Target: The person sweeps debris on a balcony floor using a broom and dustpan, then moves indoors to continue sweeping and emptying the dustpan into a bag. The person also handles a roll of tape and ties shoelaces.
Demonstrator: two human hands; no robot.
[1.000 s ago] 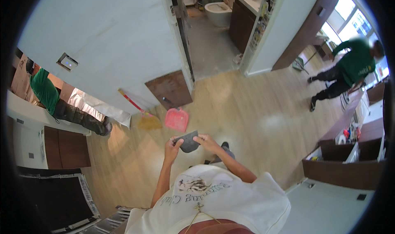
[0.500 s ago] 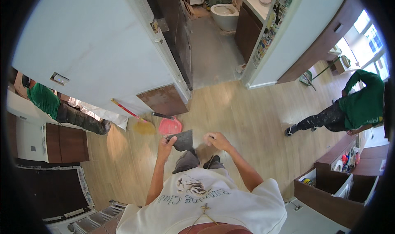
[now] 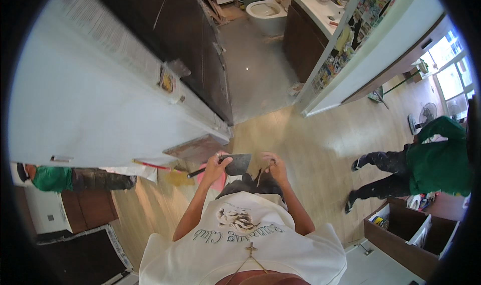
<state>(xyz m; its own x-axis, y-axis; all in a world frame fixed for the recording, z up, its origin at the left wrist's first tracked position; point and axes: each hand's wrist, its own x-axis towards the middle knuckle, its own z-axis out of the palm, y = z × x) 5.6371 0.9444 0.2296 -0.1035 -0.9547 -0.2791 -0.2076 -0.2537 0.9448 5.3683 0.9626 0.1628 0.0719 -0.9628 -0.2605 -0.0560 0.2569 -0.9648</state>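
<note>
My left hand is closed on a dark grey flat scraper, thumb on top, with the blade pointing to the right. A black bar shows left of that hand; I cannot tell whether it belongs to the scraper or to the dustpan below. My right hand hovers just right of the blade, apart from it, its fingers slightly bent and spread, with nothing visible in them. Beneath my left hand lies a pink dustpan, partly hidden. Beside it is a broom with yellow bristles and a red handle.
A brown board leans against the white wall. Ahead, a doorway opens onto a bathroom with a toilet and vanity. One person in green stands right, another left. A brown drawer unit sits at lower right.
The view has shifted forward and turned. My left hand and the scraper have moved right, with the blade now more level. The right hand's fingers have loosened from a curl.
</note>
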